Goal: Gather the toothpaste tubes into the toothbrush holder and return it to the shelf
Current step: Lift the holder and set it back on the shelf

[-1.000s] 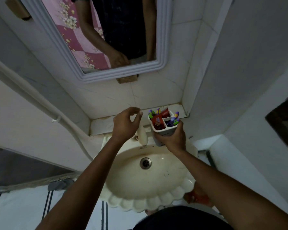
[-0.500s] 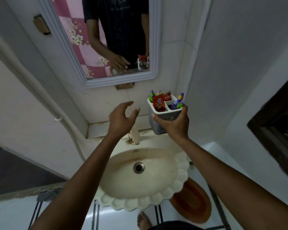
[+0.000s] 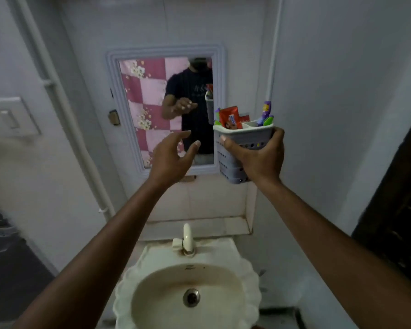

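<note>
Head view: your right hand (image 3: 259, 157) is wrapped around the grey toothbrush holder (image 3: 235, 143), thumb across its front wall, fingers around the far side. You hold it raised in front of the wall, just right of the mirror (image 3: 166, 108), high above the washbasin (image 3: 188, 298). The holder stands upright, long axis running twelve to six, open mouth at twelve. A red toothpaste tube (image 3: 230, 118) pokes up from its left compartment; purple and green toothbrush handles (image 3: 266, 113) stick up from the right one. Your left hand (image 3: 171, 157) hangs at nine o'clock of the holder, apart from it, empty, fingers spread wide and curled toward it. So the right hand has the load and is the nearer one to wherever it goes. No shelf shows in this view, so I cannot tell which way it lies. The gathering looks done; the placing is what remains.
</note>
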A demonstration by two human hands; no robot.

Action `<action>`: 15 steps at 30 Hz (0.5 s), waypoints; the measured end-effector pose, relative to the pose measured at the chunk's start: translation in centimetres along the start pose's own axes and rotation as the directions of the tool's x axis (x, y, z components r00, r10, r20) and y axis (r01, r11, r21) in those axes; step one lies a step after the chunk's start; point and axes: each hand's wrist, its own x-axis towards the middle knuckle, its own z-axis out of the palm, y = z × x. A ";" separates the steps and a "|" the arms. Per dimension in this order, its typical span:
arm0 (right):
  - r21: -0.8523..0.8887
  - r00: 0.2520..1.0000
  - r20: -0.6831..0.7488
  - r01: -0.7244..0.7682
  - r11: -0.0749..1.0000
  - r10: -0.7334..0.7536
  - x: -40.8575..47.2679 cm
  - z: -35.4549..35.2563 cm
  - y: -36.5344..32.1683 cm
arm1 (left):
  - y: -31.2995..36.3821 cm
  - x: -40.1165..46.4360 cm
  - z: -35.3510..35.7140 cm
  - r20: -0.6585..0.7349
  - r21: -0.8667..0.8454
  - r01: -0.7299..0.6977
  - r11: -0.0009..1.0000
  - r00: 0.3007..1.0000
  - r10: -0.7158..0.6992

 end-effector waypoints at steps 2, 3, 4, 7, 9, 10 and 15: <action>0.028 0.999 -0.024 0.045 0.999 -0.044 2.2 -0.7 -3.1 | 1.7 1.6 -1.6 -0.024 0.009 -0.036 0.999 0.999 0.036; 0.037 0.997 -0.039 0.069 0.997 -0.067 3.2 -1.0 -4.5 | 2.6 2.4 -2.3 -0.036 0.013 -0.059 0.998 0.998 0.059; 0.044 0.995 -0.055 0.086 0.995 -0.084 4.2 -1.2 -6.0 | 3.5 3.2 -3.0 -0.050 0.011 -0.081 0.997 0.995 0.081; 0.078 0.987 -0.096 0.140 0.987 -0.132 7.2 -1.9 -10.5 | 6.9 6.2 -5.1 -0.099 0.018 -0.161 0.987 0.982 0.162; 0.101 0.979 -0.121 0.175 0.979 -0.163 9.1 -2.4 -13.6 | 9.2 8.5 -6.6 -0.139 0.030 -0.215 0.976 0.966 0.217; 0.116 0.978 -0.125 0.183 0.976 -0.168 10.0 -2.6 -15.0 | 10.1 9.5 -7.2 -0.159 0.038 -0.230 0.973 0.959 0.233; 0.182 0.973 -0.142 0.208 0.961 -0.184 14.4 -3.8 -21.8 | 14.2 15.1 -10.4 -0.261 0.105 -0.291 0.951 0.915 0.309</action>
